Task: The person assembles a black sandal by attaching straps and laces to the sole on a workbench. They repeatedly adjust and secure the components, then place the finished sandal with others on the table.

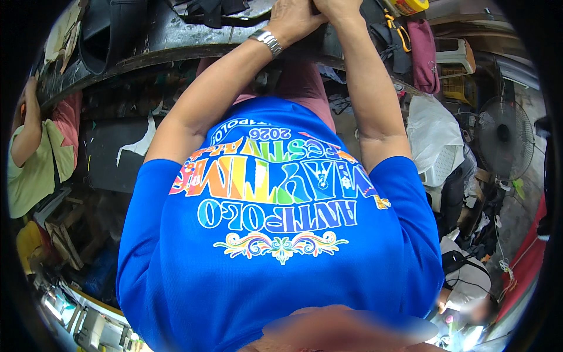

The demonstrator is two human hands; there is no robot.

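Observation:
At the top edge, both of my hands meet over the dark workbench. My left hand, with a silver metal-band watch on its wrist, has its fingers bent in toward the other hand. They look closed, but whatever they hold is out of sight. Against it lies my right hand; the frame cuts off its fingers. Black flat pieces lie on the bench, left of my hands. Farther right is a yellow-handled tool, its working end hard to make out.
A yellow container and a rolled maroon cloth sit at the bench's right. Beyond are a white plastic-covered crate and a standing fan. Other people are at the far left and lower right.

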